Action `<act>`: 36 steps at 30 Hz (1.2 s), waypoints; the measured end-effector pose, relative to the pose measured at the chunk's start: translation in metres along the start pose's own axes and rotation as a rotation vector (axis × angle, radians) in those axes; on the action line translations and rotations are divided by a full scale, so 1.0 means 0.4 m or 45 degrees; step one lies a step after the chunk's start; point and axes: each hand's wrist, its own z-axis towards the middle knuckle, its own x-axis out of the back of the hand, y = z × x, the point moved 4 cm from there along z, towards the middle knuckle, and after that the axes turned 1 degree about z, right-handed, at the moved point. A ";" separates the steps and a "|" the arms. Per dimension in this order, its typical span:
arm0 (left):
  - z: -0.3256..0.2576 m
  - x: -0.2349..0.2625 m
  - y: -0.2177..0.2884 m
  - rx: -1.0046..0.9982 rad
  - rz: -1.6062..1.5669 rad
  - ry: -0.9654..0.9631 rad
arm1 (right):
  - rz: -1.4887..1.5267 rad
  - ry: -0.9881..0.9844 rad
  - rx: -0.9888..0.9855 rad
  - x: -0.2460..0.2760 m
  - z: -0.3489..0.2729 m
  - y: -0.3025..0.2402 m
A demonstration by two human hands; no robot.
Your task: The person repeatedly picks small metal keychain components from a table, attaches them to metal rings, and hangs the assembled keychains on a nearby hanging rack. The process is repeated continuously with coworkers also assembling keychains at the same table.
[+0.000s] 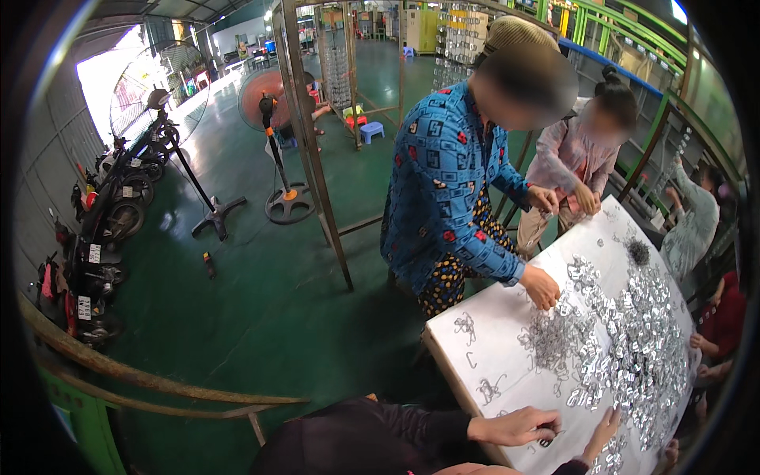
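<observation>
White table (500, 336) bears scattered silvery pieces (645, 348); right hand (603, 435) is beside them.

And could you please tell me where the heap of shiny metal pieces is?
In the head view, the heap lies along the right side of the white table, just beyond the person's right hand.

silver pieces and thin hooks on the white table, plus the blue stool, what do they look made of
Silver pieces: most likely metal, shiny, going by their bright glints.
Thin hooks: probably bent metal wire, dull dark grey, given their slender curves.
Blue stool: seemingly plastic, from its even colour; finish unclear.
</observation>
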 end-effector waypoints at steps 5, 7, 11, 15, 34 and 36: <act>-0.013 0.003 -0.033 0.027 0.004 -0.002 | -0.711 -0.280 -0.083 -0.194 0.128 0.207; -0.007 0.006 -0.047 0.060 0.016 -0.005 | -0.664 -0.240 -0.035 -0.246 0.095 0.208; 0.000 0.007 -0.057 0.068 -0.029 -0.003 | -0.502 -0.102 0.180 -0.243 -0.062 0.140; -0.014 -0.002 -0.038 -0.008 0.039 0.001 | -0.422 -0.128 0.278 -0.208 -0.186 0.077; -0.061 -0.008 0.033 0.017 0.106 -0.025 | 1.155 -0.146 -0.558 -0.021 -0.415 -0.255; -0.070 -0.018 0.029 0.014 0.109 -0.041 | 1.303 -0.153 -0.623 -0.011 -0.478 -0.306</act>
